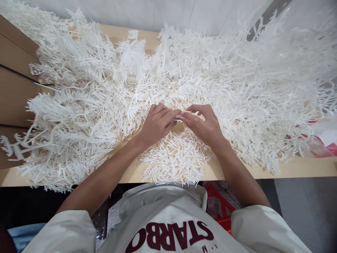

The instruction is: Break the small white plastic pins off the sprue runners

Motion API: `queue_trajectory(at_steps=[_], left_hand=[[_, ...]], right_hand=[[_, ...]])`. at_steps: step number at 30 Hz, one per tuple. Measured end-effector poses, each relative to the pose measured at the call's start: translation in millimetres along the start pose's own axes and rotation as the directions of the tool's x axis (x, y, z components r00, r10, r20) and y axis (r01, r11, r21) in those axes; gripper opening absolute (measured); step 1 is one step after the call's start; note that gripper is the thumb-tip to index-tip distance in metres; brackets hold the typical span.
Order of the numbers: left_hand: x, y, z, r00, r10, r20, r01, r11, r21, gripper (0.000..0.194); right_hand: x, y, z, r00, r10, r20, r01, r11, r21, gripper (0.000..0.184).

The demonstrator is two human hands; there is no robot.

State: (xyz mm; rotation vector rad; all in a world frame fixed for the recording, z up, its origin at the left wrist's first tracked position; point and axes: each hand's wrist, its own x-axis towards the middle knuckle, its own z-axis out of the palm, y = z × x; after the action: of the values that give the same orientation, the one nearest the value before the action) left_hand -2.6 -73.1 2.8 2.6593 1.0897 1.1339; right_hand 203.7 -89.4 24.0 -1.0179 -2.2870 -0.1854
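My left hand (159,121) and my right hand (202,123) meet over the middle of the table, fingertips nearly touching. Pinched between them is a small thin white plastic piece (178,120), mostly hidden by the fingers. It looks like the white branched plastic pieces (92,84) heaped behind and to both sides of my hands. Below the hands, close to my body, lies a pile of short loose white sticks (175,158).
A tan table (302,168) carries the heaps. Cardboard boxes (15,88) stand at the left edge, a red and clear plastic bag (316,144) at the right. Behind is a pale tiled surface (168,14). Something red (218,205) shows beneath the table.
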Motion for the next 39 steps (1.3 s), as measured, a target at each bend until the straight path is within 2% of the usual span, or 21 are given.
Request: queue_trajectory(at_steps=[4, 7, 9, 11, 14, 17, 20, 23, 27, 29, 32, 35, 37, 39], left_hand=[[-0.6, 0.5, 0.0, 0.998, -0.023, 0.058, 0.027, 0.998, -0.059, 0.017], [-0.4, 0.3, 0.2, 0.997, -0.039, 0.069, 0.047, 0.993, -0.105, 0.018], [0.1, 0.5, 0.2, 0.997, -0.026, 0.073, 0.035, 0.992, -0.118, 0.019], [0.4, 1.0, 0.4, 0.997, 0.008, 0.079, 0.001, 0.994, -0.109, 0.02], [-0.4, 1.5, 1.5, 0.994, 0.056, 0.092, -0.051, 0.997, -0.063, 0.02], [-2.0, 0.4, 2.8, 0.996, 0.057, 0.066, -0.056, 0.998, -0.01, 0.018], [-2.4, -1.3, 3.1, 0.998, 0.057, 0.03, -0.057, 0.998, 0.014, 0.017], [-1.5, -1.9, 2.1, 0.997, 0.075, 0.026, -0.076, 0.997, 0.032, 0.016], [-1.0, -0.9, 1.3, 0.996, 0.089, 0.011, -0.09, 0.994, 0.059, 0.014], [-1.8, 0.8, 2.1, 0.996, 0.087, 0.003, -0.087, 0.994, 0.071, 0.014], [-3.4, 4.5, 5.8, 0.997, 0.071, -0.005, -0.071, 0.995, 0.07, 0.014], [-2.9, 3.5, 10.3, 0.997, 0.075, 0.014, -0.075, 0.997, 0.016, 0.013], [-0.5, -2.3, 10.9, 1.0, -0.022, 0.001, 0.022, 0.999, -0.025, 0.013], [2.8, -9.6, 8.4, 0.973, -0.225, -0.058, 0.222, 0.973, -0.062, 0.016]], right_hand=[[-1.3, 4.5, -1.2, 0.997, -0.029, 0.072, 0.029, 1.0, 0.0, 0.026], [-2.7, 8.1, 1.4, 0.997, -0.044, 0.071, 0.042, 0.999, 0.023, 0.02], [-2.9, 8.2, 3.3, 0.999, -0.013, 0.048, 0.011, 0.999, 0.033, 0.012], [-2.1, 5.8, 4.0, 0.999, 0.033, 0.025, -0.034, 0.998, 0.049, 0.006], [0.6, -0.6, 2.3, 0.986, 0.16, 0.038, -0.163, 0.981, 0.103, 0.01], [3.8, -5.2, -1.1, 0.939, 0.3, 0.168, -0.324, 0.936, 0.137, 0.014], [5.6, -4.9, -2.4, 0.913, 0.304, 0.272, -0.352, 0.924, 0.149, 0.023], [4.9, -2.0, -0.5, 0.938, 0.253, 0.238, -0.286, 0.951, 0.119, 0.033], [2.8, 1.6, 1.9, 0.969, 0.106, 0.222, -0.126, 0.989, 0.078, 0.017], [2.8, 3.6, 1.7, 0.972, 0.044, 0.232, -0.058, 0.997, 0.051, 0.015], [3.3, 4.5, 0.5, 0.969, -0.008, 0.248, 0.005, 1.0, 0.012, 0.024], [2.5, -4.8, 0.3, 0.972, -0.035, 0.231, 0.032, 0.999, 0.015, 0.034], [0.7, -18.9, 1.4, 0.974, -0.128, 0.188, 0.109, 0.988, 0.106, 0.035], [-1.3, -34.9, 3.0, 0.951, -0.284, 0.122, 0.25, 0.94, 0.232, 0.034]])
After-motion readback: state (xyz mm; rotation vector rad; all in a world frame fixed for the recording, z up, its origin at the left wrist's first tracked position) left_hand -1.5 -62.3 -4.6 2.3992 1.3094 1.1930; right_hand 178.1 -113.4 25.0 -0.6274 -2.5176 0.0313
